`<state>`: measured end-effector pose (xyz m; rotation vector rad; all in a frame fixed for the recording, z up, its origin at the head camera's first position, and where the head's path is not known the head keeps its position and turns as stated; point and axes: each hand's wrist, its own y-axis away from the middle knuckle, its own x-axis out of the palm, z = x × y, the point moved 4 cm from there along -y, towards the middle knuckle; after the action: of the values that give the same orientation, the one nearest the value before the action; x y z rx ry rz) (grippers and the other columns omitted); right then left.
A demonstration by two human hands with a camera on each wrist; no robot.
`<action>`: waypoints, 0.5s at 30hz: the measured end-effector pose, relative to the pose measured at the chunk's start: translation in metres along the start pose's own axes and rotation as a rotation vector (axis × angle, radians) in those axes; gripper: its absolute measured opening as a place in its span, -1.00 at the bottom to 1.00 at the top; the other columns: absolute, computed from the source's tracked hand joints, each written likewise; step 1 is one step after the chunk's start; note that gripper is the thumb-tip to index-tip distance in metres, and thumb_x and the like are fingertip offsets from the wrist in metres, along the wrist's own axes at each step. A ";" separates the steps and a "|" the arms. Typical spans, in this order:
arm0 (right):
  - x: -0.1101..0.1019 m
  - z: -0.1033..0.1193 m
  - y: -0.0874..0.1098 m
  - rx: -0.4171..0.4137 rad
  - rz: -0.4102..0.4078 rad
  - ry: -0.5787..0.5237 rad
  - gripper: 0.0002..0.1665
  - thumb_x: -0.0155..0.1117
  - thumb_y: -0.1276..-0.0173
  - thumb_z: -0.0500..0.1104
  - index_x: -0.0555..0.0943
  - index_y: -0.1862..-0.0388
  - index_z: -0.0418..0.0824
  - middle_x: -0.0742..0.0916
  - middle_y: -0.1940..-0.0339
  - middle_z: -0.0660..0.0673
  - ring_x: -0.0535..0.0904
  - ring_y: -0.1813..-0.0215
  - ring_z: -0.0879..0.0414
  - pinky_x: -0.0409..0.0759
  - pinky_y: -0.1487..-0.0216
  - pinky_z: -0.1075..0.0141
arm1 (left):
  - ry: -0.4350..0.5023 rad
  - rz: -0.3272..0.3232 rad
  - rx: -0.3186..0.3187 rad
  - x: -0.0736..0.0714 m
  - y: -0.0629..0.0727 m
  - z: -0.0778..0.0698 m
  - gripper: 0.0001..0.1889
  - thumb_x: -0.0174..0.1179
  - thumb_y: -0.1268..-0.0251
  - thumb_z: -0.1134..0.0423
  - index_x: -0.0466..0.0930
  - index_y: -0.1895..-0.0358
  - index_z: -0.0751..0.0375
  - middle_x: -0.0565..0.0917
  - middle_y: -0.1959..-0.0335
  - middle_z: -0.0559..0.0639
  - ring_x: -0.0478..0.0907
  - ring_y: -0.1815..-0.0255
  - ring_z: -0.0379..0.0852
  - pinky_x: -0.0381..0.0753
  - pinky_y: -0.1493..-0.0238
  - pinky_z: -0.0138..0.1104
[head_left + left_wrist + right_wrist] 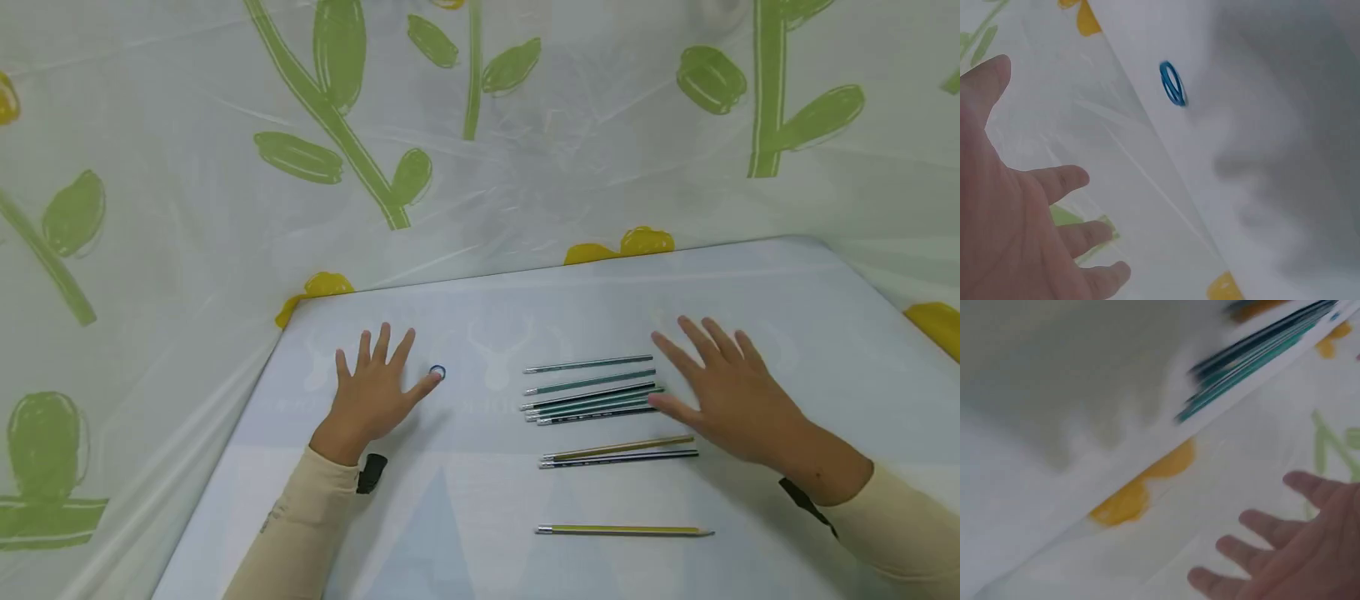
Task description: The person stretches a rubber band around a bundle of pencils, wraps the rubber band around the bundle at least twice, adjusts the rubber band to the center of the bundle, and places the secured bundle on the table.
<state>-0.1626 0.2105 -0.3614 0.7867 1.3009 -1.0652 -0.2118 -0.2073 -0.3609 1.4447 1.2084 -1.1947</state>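
Observation:
My left hand is held over the left part of the table with fingers spread and nothing in them. Beside its thumb tip lies a small blue ring-shaped band, seen whole as a looped band in the left wrist view. Fingers fanned out, my right hand hovers at the right ends of several teal and dark pencils, holding nothing. Nearer the front lie a gold-brown pencil and a dark pencil side by side. Closest to me, a yellow pencil points its sharpened tip right.
The white table carries faint blue printed shapes. Behind it hangs a pale sheet with green plant and yellow flower prints, meeting the table's far edge. Both sleeves are beige, with a dark strap piece under the left wrist.

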 end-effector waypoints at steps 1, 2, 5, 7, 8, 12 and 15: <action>0.002 0.008 0.003 -0.034 0.014 -0.013 0.01 0.09 -0.39 0.42 0.07 -0.64 0.01 0.09 -0.64 -0.32 -0.09 -0.62 -0.38 -0.14 -0.50 -0.40 | 0.005 0.003 0.008 0.001 0.001 -0.002 -0.07 -0.17 -0.36 -0.49 -0.11 -0.64 -0.06 -0.20 -0.66 0.23 -0.36 -0.65 0.35 -0.45 -0.45 0.41; 0.005 0.017 0.007 -0.067 0.032 -0.036 0.01 0.11 -0.37 0.44 0.08 -0.64 0.03 0.08 -0.65 -0.29 -0.10 -0.63 -0.35 -0.14 -0.52 -0.38 | 0.008 0.003 0.016 0.001 0.002 -0.004 -0.07 -0.16 -0.36 -0.49 -0.09 -0.63 -0.06 -0.18 -0.66 0.22 -0.36 -0.65 0.34 -0.44 -0.46 0.39; 0.014 0.042 0.020 -0.162 0.108 -0.106 0.09 0.13 -0.27 0.52 0.08 -0.63 0.11 0.04 -0.68 -0.20 -0.15 -0.66 -0.27 -0.29 -0.60 -0.23 | -0.008 0.002 0.039 0.003 0.006 -0.011 -0.09 -0.15 -0.35 -0.49 -0.04 -0.63 -0.07 -0.13 -0.66 0.20 -0.30 -0.66 0.31 -0.37 -0.49 0.37; 0.021 0.057 0.029 -0.227 0.155 -0.131 0.16 0.14 -0.17 0.60 0.08 -0.63 0.16 0.03 -0.68 -0.15 -0.16 -0.67 -0.25 -0.57 -0.60 -0.04 | -0.024 0.004 0.057 0.005 0.009 -0.016 -0.10 -0.15 -0.36 -0.49 -0.02 -0.62 -0.07 -0.09 -0.66 0.19 -0.24 -0.66 0.29 -0.29 -0.50 0.36; 0.024 0.064 0.033 -0.261 0.176 -0.138 0.19 0.13 -0.11 0.63 0.07 -0.63 0.19 0.03 -0.68 -0.14 -0.16 -0.67 -0.25 -0.68 -0.56 0.09 | -0.029 0.005 0.066 0.005 0.011 -0.018 -0.10 -0.15 -0.36 -0.49 0.00 -0.62 -0.07 -0.07 -0.66 0.19 -0.21 -0.66 0.28 -0.24 -0.50 0.36; 0.035 0.082 0.046 -0.387 0.252 -0.127 0.26 0.08 0.00 0.72 0.06 -0.62 0.24 0.05 -0.69 -0.11 -0.12 -0.66 -0.27 -0.87 -0.36 0.41 | -0.025 0.015 0.107 0.008 0.018 -0.028 -0.15 -0.12 -0.38 -0.44 0.07 -0.60 -0.08 0.01 -0.64 0.16 -0.10 -0.65 0.26 -0.09 -0.50 0.34; 0.040 0.086 0.050 -0.418 0.256 -0.082 0.23 0.10 -0.04 0.69 0.07 -0.62 0.24 0.08 -0.68 -0.11 -0.08 -0.66 -0.26 -0.89 -0.37 0.37 | -0.015 0.012 0.124 0.009 0.022 -0.034 -0.18 -0.09 -0.39 -0.42 0.11 -0.59 -0.09 0.05 -0.64 0.15 -0.06 -0.65 0.24 -0.03 -0.49 0.33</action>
<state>-0.0869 0.1419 -0.3938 0.5663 1.2578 -0.5875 -0.1846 -0.1763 -0.3638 1.5293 1.1307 -1.2894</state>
